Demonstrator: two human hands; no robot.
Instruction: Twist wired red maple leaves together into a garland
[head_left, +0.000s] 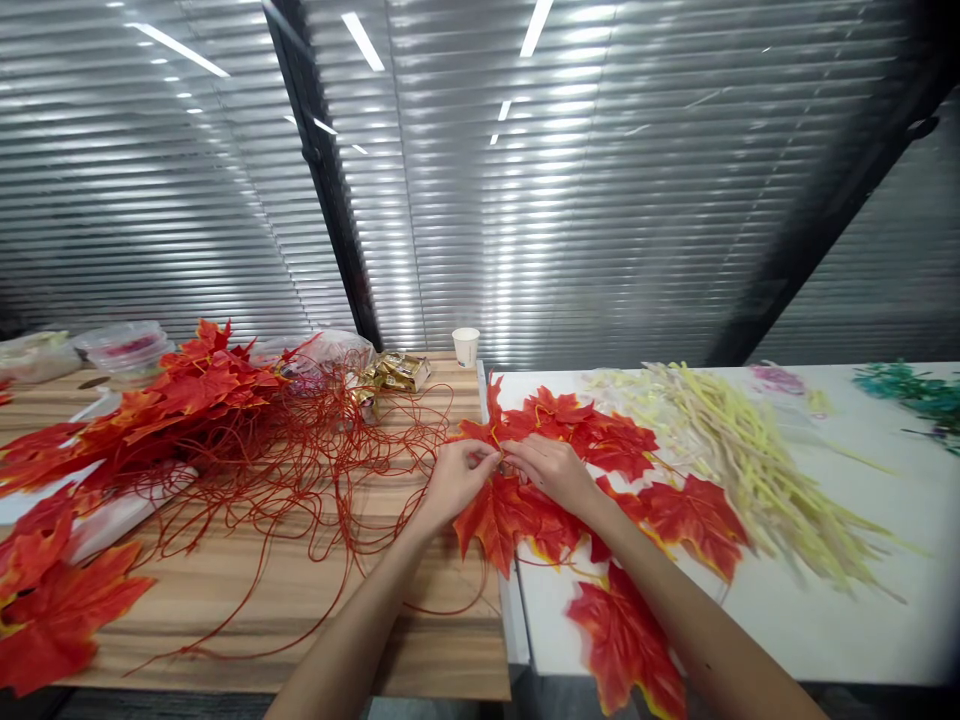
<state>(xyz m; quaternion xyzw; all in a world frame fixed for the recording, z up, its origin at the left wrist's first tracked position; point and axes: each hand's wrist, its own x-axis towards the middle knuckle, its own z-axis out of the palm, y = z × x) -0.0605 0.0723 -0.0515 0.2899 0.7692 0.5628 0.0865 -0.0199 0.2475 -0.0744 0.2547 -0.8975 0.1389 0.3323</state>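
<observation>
My left hand [459,480] and my right hand [553,468] meet fingertip to fingertip in a pinch above a cluster of red artificial maple leaves [495,520]. Between the fingers is the yellowish stem area of one leaf; the exact spot is partly covered. More leaves of the same cluster spread under and beyond my right hand, one large maple leaf [694,515] to its right. Below my right forearm, another maple leaf [626,640] hangs over the table's front edge. A thin red cord [457,610] loops across the wood just below the hands.
A tangle of red cord [337,440] and a heap of maple leaves [202,385] cover the left wooden table [442,650]. A paper cup [466,347] and gold packets [401,371] stand behind. Pale yellow strands [739,465] lie on the right white table [825,610].
</observation>
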